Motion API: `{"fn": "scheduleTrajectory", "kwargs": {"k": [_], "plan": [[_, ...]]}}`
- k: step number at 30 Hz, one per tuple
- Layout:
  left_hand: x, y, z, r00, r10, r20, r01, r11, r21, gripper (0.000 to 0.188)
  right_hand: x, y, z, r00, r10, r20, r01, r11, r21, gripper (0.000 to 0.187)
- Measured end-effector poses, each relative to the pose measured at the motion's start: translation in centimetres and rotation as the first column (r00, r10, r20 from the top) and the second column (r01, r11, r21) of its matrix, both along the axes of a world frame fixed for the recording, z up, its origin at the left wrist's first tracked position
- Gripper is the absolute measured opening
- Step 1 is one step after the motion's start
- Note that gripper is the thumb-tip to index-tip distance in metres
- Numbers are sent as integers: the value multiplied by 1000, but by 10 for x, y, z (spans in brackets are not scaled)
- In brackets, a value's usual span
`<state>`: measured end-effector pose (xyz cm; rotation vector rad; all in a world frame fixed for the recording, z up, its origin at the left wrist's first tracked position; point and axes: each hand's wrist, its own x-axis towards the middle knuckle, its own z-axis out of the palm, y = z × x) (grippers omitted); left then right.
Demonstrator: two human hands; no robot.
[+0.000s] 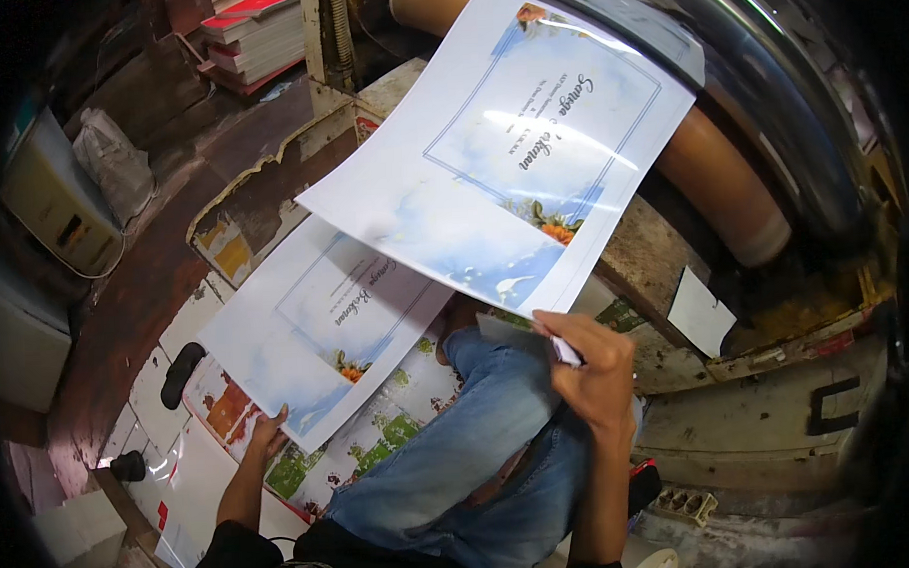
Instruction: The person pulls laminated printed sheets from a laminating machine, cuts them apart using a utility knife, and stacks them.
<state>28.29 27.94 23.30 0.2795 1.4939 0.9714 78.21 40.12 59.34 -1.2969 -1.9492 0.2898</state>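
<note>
My right hand [593,369] is closed, with thumb and fingers pinched at the near corner of a glossy printed sheet [452,204] with blue watercolour, orange flowers and a blue double frame. A small white piece [565,352] shows between those fingers; what it is I cannot tell. The sheet's far end runs up against a shiny dark roller [747,63]. Lower left, my left hand [270,436] grips the near corner of a second sheet [266,341] with the same kind of print. The upper sheet overlaps part of this lower one.
A brown tube-like roller [721,180] sits beneath the dark roller on a worn machine frame. A white paper scrap [701,312] lies on its ledge. Stacked bound paper [256,41] stands far left, near a plastic bag [110,161]. A power strip [685,504] lies lower right.
</note>
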Motion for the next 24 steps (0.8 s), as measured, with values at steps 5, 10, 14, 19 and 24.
{"fn": "scheduleTrajectory", "kwargs": {"k": [5, 10, 14, 19, 24], "plan": [[50, 58, 4, 996, 55, 64, -55, 999, -3, 41, 13, -22, 16, 990, 134, 33, -134, 991, -14, 45], [95, 81, 66, 326, -160, -932, 228, 970, -87, 71, 24, -27, 5, 939, 343, 37, -336, 933, -129, 55], [227, 109, 216, 973, -221, 69, 161, 860, 485, 86, 33, -28, 10, 903, 429, 27, -403, 866, -296, 50], [292, 120, 278, 841, -120, 528, -151, 885, 441, 47, 36, -10, 8, 868, 496, 21, -464, 825, -323, 48], [316, 144, 296, 906, -101, 412, -57, 933, 355, 39, 120, 85, 62, 842, 361, -402, -540, 534, -651, 32]]}}
